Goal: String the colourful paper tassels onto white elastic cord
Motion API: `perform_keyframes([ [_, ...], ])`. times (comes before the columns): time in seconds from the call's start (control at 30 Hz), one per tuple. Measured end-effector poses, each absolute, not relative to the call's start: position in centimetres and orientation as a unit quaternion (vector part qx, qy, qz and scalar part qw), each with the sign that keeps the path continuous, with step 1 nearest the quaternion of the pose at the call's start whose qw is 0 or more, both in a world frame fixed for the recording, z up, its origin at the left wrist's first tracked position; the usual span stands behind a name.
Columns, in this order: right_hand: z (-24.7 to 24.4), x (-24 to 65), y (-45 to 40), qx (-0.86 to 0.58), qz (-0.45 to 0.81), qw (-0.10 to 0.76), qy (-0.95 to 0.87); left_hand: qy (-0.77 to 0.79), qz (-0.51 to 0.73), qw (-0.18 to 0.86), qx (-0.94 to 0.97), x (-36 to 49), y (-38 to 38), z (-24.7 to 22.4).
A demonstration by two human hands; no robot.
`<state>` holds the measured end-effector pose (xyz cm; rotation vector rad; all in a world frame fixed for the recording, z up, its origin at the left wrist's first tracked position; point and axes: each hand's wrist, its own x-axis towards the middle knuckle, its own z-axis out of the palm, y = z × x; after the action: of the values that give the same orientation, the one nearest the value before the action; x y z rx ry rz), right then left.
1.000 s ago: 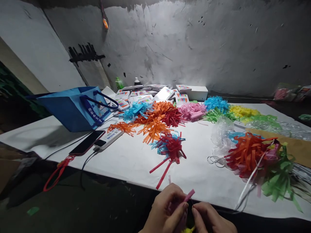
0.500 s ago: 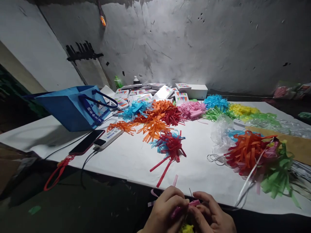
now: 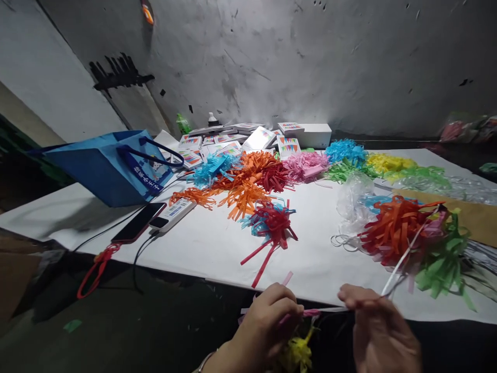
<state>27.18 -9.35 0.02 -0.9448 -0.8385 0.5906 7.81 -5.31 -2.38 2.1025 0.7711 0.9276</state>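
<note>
At the front edge of the table my left hand is closed around a pink paper tassel, whose twisted end sticks out past the fingers; most of it is hidden. A taut white string runs from that end to my right hand, which is closed on it and slightly blurred. Beyond this hand, white string leads up to a bunch of orange, pink and green tassels on the right. Below and between my hands hangs a yellow tassel.
A red and blue tassel lies mid-table. Behind it are piles of orange strips and small printed boxes. To the left are a blue bag, a phone and a white cabled device. Clear plastic lies right.
My right hand has moved right, away from my left hand, and the white string is now stretched between them. My left hand stays on the pink tassel. The view has tilted slightly down.
</note>
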Motion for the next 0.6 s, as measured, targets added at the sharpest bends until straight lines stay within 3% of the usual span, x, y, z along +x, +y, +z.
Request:
perform_keyframes([
  [0.2, 1.8, 28.9, -10.0, -0.371, 0.331, 0.813, -0.304, 0.321, 0.331, 0.365, 0.809, 7.5, -4.8, -2.0],
  [0.6, 1.6, 28.2, -11.0, -0.401, 0.364, 0.787, -0.295, 0.338, 0.308, 0.393, 0.798, 7.3, -5.4, -2.2],
])
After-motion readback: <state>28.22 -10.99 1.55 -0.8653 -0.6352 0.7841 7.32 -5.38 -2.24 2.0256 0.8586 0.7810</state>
